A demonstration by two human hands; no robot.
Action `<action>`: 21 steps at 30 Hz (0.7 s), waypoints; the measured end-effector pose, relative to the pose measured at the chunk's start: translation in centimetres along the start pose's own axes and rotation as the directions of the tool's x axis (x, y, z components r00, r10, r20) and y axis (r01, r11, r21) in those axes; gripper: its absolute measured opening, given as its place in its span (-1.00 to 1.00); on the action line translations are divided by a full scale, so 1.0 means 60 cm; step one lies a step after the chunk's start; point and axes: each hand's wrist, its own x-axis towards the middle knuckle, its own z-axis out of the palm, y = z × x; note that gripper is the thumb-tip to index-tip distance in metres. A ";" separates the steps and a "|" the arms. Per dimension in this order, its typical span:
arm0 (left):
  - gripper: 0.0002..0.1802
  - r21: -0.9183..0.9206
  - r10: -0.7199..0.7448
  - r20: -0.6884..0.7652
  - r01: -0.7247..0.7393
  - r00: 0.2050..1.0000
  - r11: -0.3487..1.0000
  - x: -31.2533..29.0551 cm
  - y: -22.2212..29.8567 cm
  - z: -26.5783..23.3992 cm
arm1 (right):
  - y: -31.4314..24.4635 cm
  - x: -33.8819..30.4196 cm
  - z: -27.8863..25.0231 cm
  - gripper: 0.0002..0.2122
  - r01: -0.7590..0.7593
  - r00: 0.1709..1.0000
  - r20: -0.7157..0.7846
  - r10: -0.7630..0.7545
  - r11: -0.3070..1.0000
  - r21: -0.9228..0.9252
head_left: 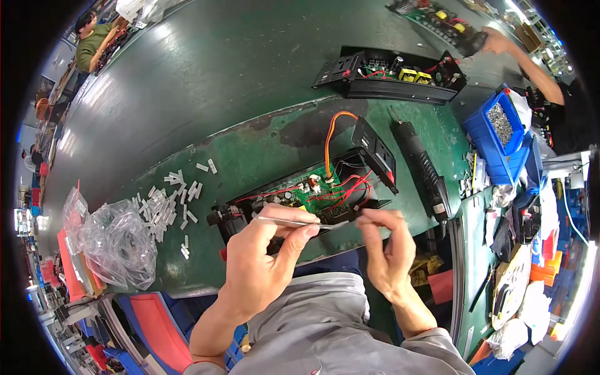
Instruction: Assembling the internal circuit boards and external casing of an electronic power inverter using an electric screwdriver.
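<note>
My left hand (265,262) pinches a thin silver pair of tweezers (286,221) between thumb and fingers. A small pale piece (341,224) shows at the tool's right end. Just right of that tip, my right hand (390,253) has its thumb and forefinger drawn together, slightly blurred; whatever they hold is too small to make out. Beyond both hands lies an open black device housing (247,203) with a green circuit board (300,197) and red wires (350,190). Its black end panel (375,153) stands tilted at the right, joined by an orange wire loop (329,140).
Small clear-white sleeves (164,212) lie heaped left, near a crumpled plastic bag (122,244). A black electric screwdriver (422,169) lies right. Farther back is a second open housing (400,90). Blue bins (497,147) hold screws. A co-worker's hand (497,42) grips another circuit assembly (440,26).
</note>
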 end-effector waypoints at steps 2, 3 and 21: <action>-0.82 0.192 0.209 -0.029 -0.200 0.977 0.961 0.003 -0.008 0.007 | 0.026 -0.034 0.008 -0.87 -0.047 0.996 -0.082 0.046 0.999 -0.010; -0.82 0.195 0.201 -0.025 -0.192 0.979 0.962 0.005 -0.008 0.008 | 0.033 -0.047 0.011 -0.87 -0.056 0.995 -0.088 0.051 0.997 -0.048; -0.71 0.640 0.197 0.200 -0.280 0.960 0.716 0.015 -0.016 0.033 | 0.050 -0.061 0.103 -0.69 -0.087 0.977 -0.192 0.096 0.995 0.058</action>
